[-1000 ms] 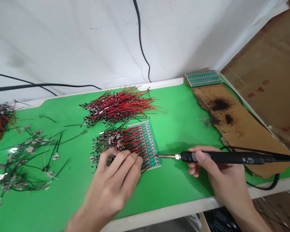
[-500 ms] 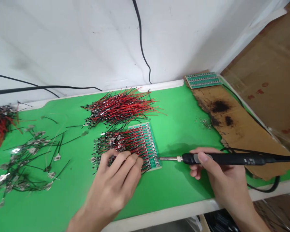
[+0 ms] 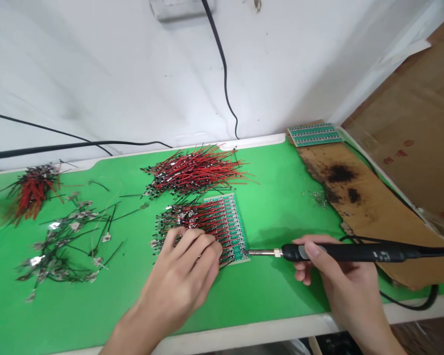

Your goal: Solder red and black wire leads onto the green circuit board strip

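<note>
A soldering iron [image 3: 340,252] lies in my right hand [image 3: 340,276], thumb on top and fingers closed round its black handle. Its metal tip meets the right edge of a green circuit board [image 3: 240,222], near the front corner. Rows of red wires [image 3: 222,215] run leftward from the board's solder pads and end in a dark cluster. Over these wires rests my left hand [image 3: 187,266], fingers curled and closed on some of them at the board's lower part. Its fingertips are partly hidden, so the exact wires gripped do not show.
Behind the board lies a pile of red and black wires [image 3: 200,170]. Black wires with metal tabs [image 3: 66,236] are scattered left, near a red bundle [image 3: 33,192]. At right, scorched cardboard [image 3: 370,217] carries another green board [image 3: 314,134]. A black cord [image 3: 224,64] hangs along the wall.
The whole view has shifted, so the scene sits lower and further right. The iron's tip has moved slightly toward the board's front corner. My left hand keeps its place on the wires.
</note>
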The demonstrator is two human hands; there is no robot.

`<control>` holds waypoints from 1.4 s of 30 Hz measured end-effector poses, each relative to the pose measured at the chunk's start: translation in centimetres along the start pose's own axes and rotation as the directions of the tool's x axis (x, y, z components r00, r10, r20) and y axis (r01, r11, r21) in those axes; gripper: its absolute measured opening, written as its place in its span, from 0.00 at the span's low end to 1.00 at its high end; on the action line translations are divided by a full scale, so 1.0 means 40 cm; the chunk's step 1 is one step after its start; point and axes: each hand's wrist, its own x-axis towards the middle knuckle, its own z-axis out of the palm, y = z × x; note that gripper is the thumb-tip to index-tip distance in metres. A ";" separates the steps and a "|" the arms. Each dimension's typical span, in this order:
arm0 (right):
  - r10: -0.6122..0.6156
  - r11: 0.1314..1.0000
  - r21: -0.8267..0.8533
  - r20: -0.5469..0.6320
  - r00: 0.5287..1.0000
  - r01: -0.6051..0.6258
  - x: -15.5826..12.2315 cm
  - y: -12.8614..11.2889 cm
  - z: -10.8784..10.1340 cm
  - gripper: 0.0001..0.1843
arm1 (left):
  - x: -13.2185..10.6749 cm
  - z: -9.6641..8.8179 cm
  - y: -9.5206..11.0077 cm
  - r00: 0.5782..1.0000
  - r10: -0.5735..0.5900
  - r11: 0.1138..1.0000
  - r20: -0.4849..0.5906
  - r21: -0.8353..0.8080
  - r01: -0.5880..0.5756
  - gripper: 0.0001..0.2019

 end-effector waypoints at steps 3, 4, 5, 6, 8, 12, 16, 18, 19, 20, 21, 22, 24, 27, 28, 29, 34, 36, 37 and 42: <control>-0.040 0.999 0.008 0.083 0.996 0.040 0.012 0.013 -0.016 0.18 | 0.005 -0.007 -0.004 1.000 0.009 1.000 0.026 -0.014 -0.009 0.05; -0.050 0.999 0.015 0.102 0.994 0.048 0.016 0.016 -0.020 0.18 | 0.007 -0.010 -0.005 0.999 0.015 1.000 0.034 -0.017 -0.015 0.05; -0.051 0.999 0.022 0.105 0.993 0.049 0.018 0.019 -0.022 0.18 | 0.010 -0.013 -0.007 0.999 0.021 1.000 0.045 -0.022 -0.020 0.05; -0.041 0.999 0.026 0.086 0.995 0.039 0.020 0.021 -0.023 0.18 | 0.013 -0.016 -0.010 0.998 0.026 0.999 0.056 -0.025 -0.025 0.05; -0.024 0.999 0.029 0.064 0.998 0.022 0.022 0.023 -0.025 0.18 | 0.021 -0.025 -0.015 0.996 0.031 0.999 0.079 -0.027 -0.029 0.05; -0.075 0.997 0.028 0.140 0.987 0.072 0.024 0.021 -0.026 0.18 | 0.042 -0.044 -0.025 0.996 0.030 1.000 0.088 -0.011 -0.030 0.05; -0.039 0.999 0.030 0.080 0.996 0.037 0.012 0.008 -0.011 0.19 | 0.051 -0.057 -0.031 0.995 0.021 1.000 0.096 -0.007 -0.020 0.06; -0.019 0.999 0.038 0.041 0.999 0.018 0.007 0.004 -0.006 0.20 | 0.049 -0.061 -0.034 0.994 0.031 0.999 0.102 -0.018 -0.030 0.06; -0.025 0.999 0.038 0.052 0.998 0.023 0.008 0.004 -0.007 0.20 | 0.048 -0.064 -0.035 0.994 0.036 0.999 0.101 -0.024 -0.033 0.06; -0.038 0.999 0.035 0.077 0.996 0.035 0.011 0.005 -0.009 0.20 | 0.046 -0.067 -0.036 0.994 0.037 0.999 0.102 -0.028 -0.034 0.05; -0.053 0.998 0.031 0.106 0.993 0.050 0.015 0.008 -0.013 0.20 | 0.044 -0.071 -0.036 0.994 0.035 0.999 0.102 -0.024 -0.033 0.05; -0.070 0.997 0.027 0.128 0.989 0.067 0.020 0.012 -0.018 0.20 | 0.043 -0.074 -0.035 0.994 0.033 0.999 0.103 -0.015 -0.031 0.05; -0.094 0.996 0.018 0.142 0.985 0.093 0.029 0.018 -0.026 0.19 | 0.040 -0.078 -0.033 0.993 0.036 0.999 0.111 0.013 -0.038 0.06; -0.127 0.992 -0.002 0.132 0.983 0.128 0.035 0.018 -0.028 0.19 | 0.031 -0.071 -0.026 0.993 0.065 0.996 0.103 0.051 -0.071 0.06; -0.133 0.990 -0.017 0.131 0.982 0.137 0.035 0.015 -0.026 0.18 | 0.026 -0.066 -0.023 0.993 0.075 0.995 0.096 0.065 -0.081 0.05; -0.136 0.989 -0.032 0.133 0.982 0.142 0.034 0.012 -0.023 0.18 | 0.021 -0.061 -0.020 0.993 0.080 0.993 0.089 0.083 -0.088 0.05; -0.124 0.988 -0.074 0.121 0.985 0.134 0.028 0.005 -0.018 0.18 | -0.002 -0.046 0.001 0.991 0.106 0.971 0.086 0.206 -0.122 0.10; -0.117 0.989 -0.079 0.120 0.986 0.127 0.028 0.008 -0.020 0.18 | -0.007 -0.046 0.009 0.988 0.125 0.962 0.093 0.231 -0.144 0.14; -0.116 0.989 -0.080 0.121 0.986 0.126 0.030 0.011 -0.021 0.17 | -0.009 -0.045 0.011 0.987 0.132 0.960 0.092 0.235 -0.150 0.15; -0.101 0.989 -0.090 0.148 0.984 0.115 0.034 0.017 -0.026 0.15 | -0.019 -0.029 0.009 0.989 0.124 0.964 0.075 0.226 -0.138 0.15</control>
